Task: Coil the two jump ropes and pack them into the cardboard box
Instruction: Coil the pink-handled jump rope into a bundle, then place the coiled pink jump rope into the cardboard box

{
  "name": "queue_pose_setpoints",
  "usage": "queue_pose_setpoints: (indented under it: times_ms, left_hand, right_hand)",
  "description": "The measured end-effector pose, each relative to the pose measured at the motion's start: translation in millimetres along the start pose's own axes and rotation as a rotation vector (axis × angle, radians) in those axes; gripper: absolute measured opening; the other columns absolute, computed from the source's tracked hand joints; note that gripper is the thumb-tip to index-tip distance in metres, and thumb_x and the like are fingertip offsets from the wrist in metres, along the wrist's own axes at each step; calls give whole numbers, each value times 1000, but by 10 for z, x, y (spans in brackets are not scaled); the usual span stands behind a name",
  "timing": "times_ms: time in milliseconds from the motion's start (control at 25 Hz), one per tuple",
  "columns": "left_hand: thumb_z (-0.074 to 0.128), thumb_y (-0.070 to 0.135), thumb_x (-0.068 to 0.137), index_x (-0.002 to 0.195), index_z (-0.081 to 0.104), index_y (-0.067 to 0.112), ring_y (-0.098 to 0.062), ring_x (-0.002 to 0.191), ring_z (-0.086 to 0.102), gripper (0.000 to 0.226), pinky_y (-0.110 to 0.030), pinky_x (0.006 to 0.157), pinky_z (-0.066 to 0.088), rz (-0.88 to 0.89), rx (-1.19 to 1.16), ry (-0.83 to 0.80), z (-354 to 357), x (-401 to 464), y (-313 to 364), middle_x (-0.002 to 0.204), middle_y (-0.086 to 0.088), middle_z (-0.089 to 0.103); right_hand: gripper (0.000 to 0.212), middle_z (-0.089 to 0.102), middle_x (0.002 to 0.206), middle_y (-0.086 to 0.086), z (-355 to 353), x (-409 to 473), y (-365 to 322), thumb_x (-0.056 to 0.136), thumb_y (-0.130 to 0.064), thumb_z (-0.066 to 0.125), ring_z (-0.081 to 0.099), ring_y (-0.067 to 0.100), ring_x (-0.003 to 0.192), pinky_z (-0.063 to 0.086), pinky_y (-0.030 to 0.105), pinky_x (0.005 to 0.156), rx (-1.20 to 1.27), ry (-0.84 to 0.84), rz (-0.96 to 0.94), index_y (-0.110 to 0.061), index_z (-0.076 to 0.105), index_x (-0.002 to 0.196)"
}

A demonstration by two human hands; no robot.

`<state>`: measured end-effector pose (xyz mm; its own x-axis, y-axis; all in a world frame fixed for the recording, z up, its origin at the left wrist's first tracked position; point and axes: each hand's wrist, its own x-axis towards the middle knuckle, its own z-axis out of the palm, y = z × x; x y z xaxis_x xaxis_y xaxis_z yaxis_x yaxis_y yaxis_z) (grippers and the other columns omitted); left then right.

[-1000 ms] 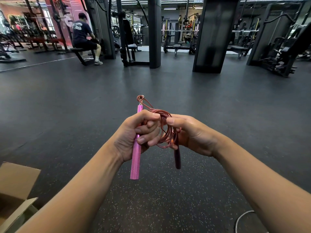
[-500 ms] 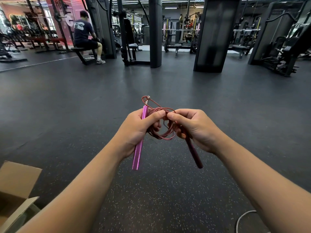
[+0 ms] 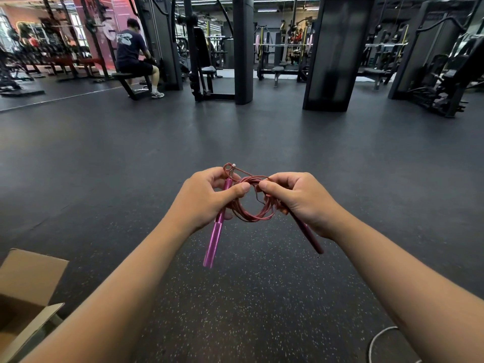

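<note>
Since half a second ago, both handles angle wider apart and the coil hangs rounder between the hands. Left hand [image 3: 207, 199] grips the pink handle [image 3: 213, 242]; right hand [image 3: 301, 200] grips the dark handle [image 3: 309, 235] and pinches the red jump rope coil [image 3: 251, 205], held above the speckled floor [image 3: 248, 297]. Open cardboard box [image 3: 23, 286] sits lower left; a white cord [image 3: 377, 339] lies lower right.

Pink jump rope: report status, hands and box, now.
Left hand grips pink handle; right hand grips dark handle. Red cord coiled between them, held above floor. Cardboard box open, lower left. Path looks unobstructed.
</note>
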<state>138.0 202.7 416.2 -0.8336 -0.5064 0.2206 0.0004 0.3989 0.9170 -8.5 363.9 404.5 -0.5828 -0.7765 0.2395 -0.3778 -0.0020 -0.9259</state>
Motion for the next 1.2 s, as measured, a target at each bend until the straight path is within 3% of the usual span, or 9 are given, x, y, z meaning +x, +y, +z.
queue_pose_setpoints:
  times_ms: [160,280,480,640,800,1000,1120,1200]
  left_hand:
    - [74,31,92,101,72,13,-17,73,79,21,-41,57,65,-3,131,-18,-92,-23,77,84,-4,80]
    - [72,27,95,100,72,10,-16,65,78,18,-38,52,64,51,157,117,-129,-72,75,83,-4,78]
    - [73,26,95,101,74,13,-14,58,75,14,-33,48,62,100,168,325,-252,-225,-48,82,-1,78]
    - [74,26,94,100,75,13,-14,58,75,14,-32,49,62,100,179,395,-534,-398,-83,82,1,78]
    - [75,25,93,99,74,13,-16,62,77,13,-36,51,63,36,213,360,-1122,-580,-146,83,-1,78]
    - [77,27,91,99,74,14,-10,71,78,16,-35,55,64,-123,357,303,-1962,-960,-470,83,0,79]
    - [78,28,90,100,74,15,-9,70,78,17,-29,51,62,-188,390,400,-2433,-1286,-691,86,0,79]
    - [79,27,89,97,74,17,-12,72,78,15,-35,53,63,-247,358,521,-2771,-1594,-880,87,-1,80]
  right_hand:
    - [21,70,76,-2,77,33,-62,101,-26,66,56,6,66,44,16,58,-61,10,-22,-8,78,102]
    - [24,69,73,-8,216,113,-125,104,-26,61,56,2,61,44,18,57,-45,-15,-16,-8,77,106]
    - [30,80,100,9,527,124,-182,108,-28,51,62,15,70,44,29,59,60,-171,50,-9,73,116]
    - [27,79,91,6,821,154,-241,107,-27,55,59,16,69,43,28,59,68,-191,-13,-11,74,117]
    - [21,77,83,1,1304,314,-358,104,-22,61,59,6,64,44,22,59,67,-250,-66,-11,77,111]
    - [19,79,99,18,2180,590,-361,103,-21,62,61,13,72,48,26,66,-70,-485,-117,-10,76,110]
    - [20,77,100,22,2838,743,-457,104,-21,61,61,14,74,49,28,68,-102,-599,-174,-7,75,110]
    - [20,77,95,20,3367,797,-587,104,-18,61,60,12,72,48,24,66,-106,-690,-207,-5,75,110]
